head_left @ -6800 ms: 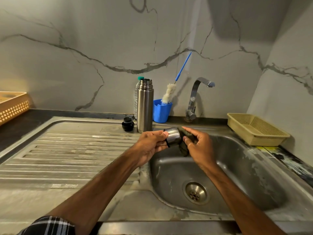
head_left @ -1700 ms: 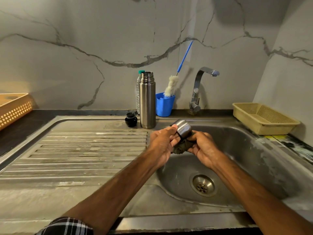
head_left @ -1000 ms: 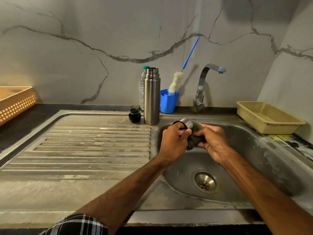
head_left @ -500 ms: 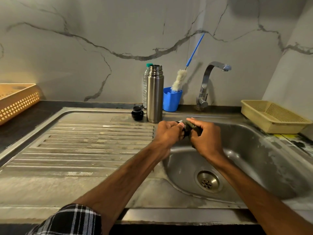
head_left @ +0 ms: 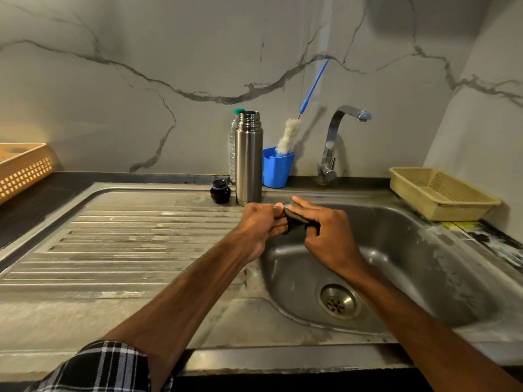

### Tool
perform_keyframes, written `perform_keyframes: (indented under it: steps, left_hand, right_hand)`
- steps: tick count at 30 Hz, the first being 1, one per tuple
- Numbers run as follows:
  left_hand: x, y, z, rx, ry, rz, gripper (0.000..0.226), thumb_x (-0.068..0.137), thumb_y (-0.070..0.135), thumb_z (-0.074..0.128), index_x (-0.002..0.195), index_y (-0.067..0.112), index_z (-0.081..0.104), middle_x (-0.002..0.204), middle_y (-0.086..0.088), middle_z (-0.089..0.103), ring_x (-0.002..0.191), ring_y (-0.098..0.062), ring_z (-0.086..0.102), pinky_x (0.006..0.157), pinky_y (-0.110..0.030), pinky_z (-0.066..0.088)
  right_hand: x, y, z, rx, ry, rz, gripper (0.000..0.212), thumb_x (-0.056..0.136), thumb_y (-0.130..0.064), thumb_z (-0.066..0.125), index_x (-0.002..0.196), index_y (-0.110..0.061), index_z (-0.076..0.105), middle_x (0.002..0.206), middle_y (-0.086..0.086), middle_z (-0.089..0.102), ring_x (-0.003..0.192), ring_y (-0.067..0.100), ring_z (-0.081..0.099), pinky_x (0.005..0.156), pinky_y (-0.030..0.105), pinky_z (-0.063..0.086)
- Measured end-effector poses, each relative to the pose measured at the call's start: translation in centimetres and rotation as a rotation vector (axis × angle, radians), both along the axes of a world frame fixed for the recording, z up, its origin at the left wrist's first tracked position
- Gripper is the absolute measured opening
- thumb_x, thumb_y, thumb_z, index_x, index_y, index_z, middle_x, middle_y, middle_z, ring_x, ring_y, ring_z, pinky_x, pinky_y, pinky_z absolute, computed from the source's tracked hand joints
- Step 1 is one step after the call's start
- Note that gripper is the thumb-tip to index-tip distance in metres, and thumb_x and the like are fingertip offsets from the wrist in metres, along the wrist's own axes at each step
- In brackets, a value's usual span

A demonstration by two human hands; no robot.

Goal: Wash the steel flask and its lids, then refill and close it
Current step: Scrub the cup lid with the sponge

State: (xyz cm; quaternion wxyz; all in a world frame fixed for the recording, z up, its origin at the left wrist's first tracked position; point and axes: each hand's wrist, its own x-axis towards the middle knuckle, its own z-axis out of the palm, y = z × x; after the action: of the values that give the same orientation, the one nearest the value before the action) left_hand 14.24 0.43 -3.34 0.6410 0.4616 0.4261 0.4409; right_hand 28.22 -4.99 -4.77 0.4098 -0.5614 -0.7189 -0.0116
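Blue cup [head_left: 277, 171] holds brush [head_left: 289, 134]; flask [head_left: 249, 161] stands uncapped.

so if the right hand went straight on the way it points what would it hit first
Pointing away and leftward, the right hand would first meet the left hand, across the dark cloth both hold. Beyond that, probably the steel flask; depth is unclear.
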Motion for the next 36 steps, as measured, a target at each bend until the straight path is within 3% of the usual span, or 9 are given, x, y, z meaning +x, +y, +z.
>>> perform_keyframes:
  steps: [4, 7, 11, 16, 20, 23, 28, 33, 36]
  left_hand:
    - [0.1, -0.2, -0.6, 0.145, 0.203, -0.075, 0.025, 0.105, 0.014, 0.053, 0.105, -0.004, 0.072, 0.099, -0.023, 0.073, 0.082, -0.021, 0.065, 0.068, -0.023, 0.06]
    - [-0.2, 0.1, -0.7, 0.247, 0.289, -0.101, 0.031, 0.106, 0.012, 0.05, 0.106, -0.01, 0.071, 0.086, -0.021, 0.066, 0.076, -0.021, 0.059, 0.06, -0.019, 0.054]
    - [-0.3, 0.1, -0.5, 0.439, 0.493, -0.129, 0.033, 0.104, 0.014, 0.053, 0.087, -0.009, 0.069, 0.073, -0.022, 0.059, 0.069, -0.022, 0.055, 0.067, -0.039, 0.054]
    - [-0.4, 0.5, -0.5, 0.592, 0.72, -0.174, 0.032, 0.1, 0.01, 0.054, 0.072, 0.006, 0.068, 0.074, -0.019, 0.066, 0.07, -0.032, 0.062, 0.075, -0.052, 0.056]
    - [0.3, -0.2, -0.2, 0.695, 0.849, -0.23, 0.027, 0.096, 0.01, 0.053, 0.073, 0.011, 0.067, 0.077, -0.011, 0.067, 0.075, -0.025, 0.065, 0.075, -0.049, 0.057]
    - [0.0, 0.2, -0.5, 0.724, 0.9, -0.218, 0.026, 0.099, 0.011, 0.051, 0.081, 0.011, 0.07, 0.082, -0.008, 0.069, 0.078, -0.023, 0.067, 0.076, -0.044, 0.058]
    - [0.0, 0.0, -0.5, 0.792, 0.89, -0.216, 0.023, 0.103, 0.012, 0.05, 0.09, 0.012, 0.068, 0.082, -0.001, 0.065, 0.076, -0.014, 0.063, 0.071, -0.029, 0.052]
    - [-0.4, 0.9, -0.7, 0.801, 0.847, -0.173, 0.019, 0.098, 0.008, 0.056, 0.085, 0.011, 0.071, 0.083, -0.006, 0.072, 0.077, -0.019, 0.07, 0.075, -0.039, 0.06]
    - [-0.3, 0.6, -0.3, 0.792, 0.828, -0.2, 0.025, 0.102, 0.009, 0.049, 0.086, 0.009, 0.069, 0.078, -0.001, 0.067, 0.072, -0.01, 0.065, 0.066, -0.017, 0.053]
  right_hand:
    - [0.9, 0.6, 0.4, 0.001, 0.096, -0.092, 0.058, 0.074, 0.018, 0.056, 0.125, -0.008, 0.068, 0.125, 0.008, 0.069, 0.121, 0.018, 0.062, 0.109, 0.017, 0.037]
    - [0.9, 0.2, 0.3, -0.022, 0.026, 0.004, 0.062, 0.073, 0.019, 0.052, 0.125, -0.01, 0.068, 0.132, 0.005, 0.064, 0.125, 0.012, 0.058, 0.111, 0.013, 0.034]
    - [1.3, 0.7, 0.3, -0.044, 0.138, -0.048, 0.053, 0.079, 0.018, 0.051, 0.121, -0.009, 0.071, 0.12, 0.007, 0.071, 0.111, 0.008, 0.061, 0.108, 0.024, 0.044]
    - [1.5, 0.8, -0.1, -0.059, 0.023, 0.013, 0.053, 0.079, 0.018, 0.051, 0.122, -0.006, 0.07, 0.125, 0.009, 0.069, 0.118, 0.012, 0.059, 0.105, 0.005, 0.033]
    - [2.4, 1.0, -0.1, -0.124, 0.113, -0.031, 0.044, 0.087, 0.014, 0.054, 0.121, -0.008, 0.07, 0.12, 0.009, 0.07, 0.11, 0.018, 0.065, 0.101, 0.029, 0.05]
    - [1.8, 0.8, -0.3, -0.068, 0.026, 0.026, 0.048, 0.083, 0.018, 0.052, 0.121, -0.006, 0.071, 0.123, 0.01, 0.07, 0.116, 0.018, 0.063, 0.107, 0.023, 0.043]
    - [1.6, 1.1, 0.1, -0.107, 0.133, -0.024, 0.042, 0.086, 0.014, 0.055, 0.118, -0.006, 0.071, 0.117, 0.01, 0.072, 0.111, 0.017, 0.065, 0.104, 0.026, 0.046]
    - [1.0, 0.6, 0.1, -0.02, 0.019, 0.056, 0.048, 0.082, 0.018, 0.055, 0.121, -0.005, 0.07, 0.122, 0.011, 0.07, 0.116, 0.018, 0.063, 0.108, 0.025, 0.043]
    - [1.5, 1.0, 0.5, -0.077, 0.168, -0.029, 0.043, 0.085, 0.016, 0.054, 0.115, -0.009, 0.073, 0.112, 0.008, 0.073, 0.1, 0.012, 0.066, 0.094, 0.025, 0.054]
